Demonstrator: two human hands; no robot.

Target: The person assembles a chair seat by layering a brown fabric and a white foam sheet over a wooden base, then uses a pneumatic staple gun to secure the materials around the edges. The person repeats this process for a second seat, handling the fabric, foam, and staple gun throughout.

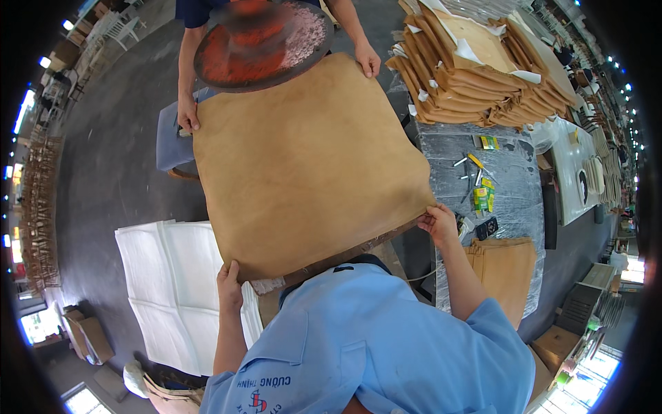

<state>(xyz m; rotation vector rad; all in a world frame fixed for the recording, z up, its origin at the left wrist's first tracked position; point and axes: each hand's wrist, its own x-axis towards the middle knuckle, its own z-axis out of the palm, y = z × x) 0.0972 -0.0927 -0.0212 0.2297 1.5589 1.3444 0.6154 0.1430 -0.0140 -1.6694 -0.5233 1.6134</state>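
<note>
A broad tan sheet that looks like leather [303,165] stretches out in front of me. My left hand [230,286] pinches its near left corner, thumb on top. At the near right corner my right hand [440,225] grips the edge between thumb and fingers. Across from me, another person's hands [187,115] hold the two far corners. A dark strip of board or frame [338,257] shows under the near edge; the rest of what lies beneath the sheet is hidden.
A plastic-covered table [483,148] at right bears stacked tan covers [476,76], small green-yellow packets [484,195], blades and folded tan pieces [507,269]. White padded sheets [162,269] lie at left. A blue-grey upholstered piece [172,141] stands beyond them. A wide red-and-black disc [262,48] hides the other person's head.
</note>
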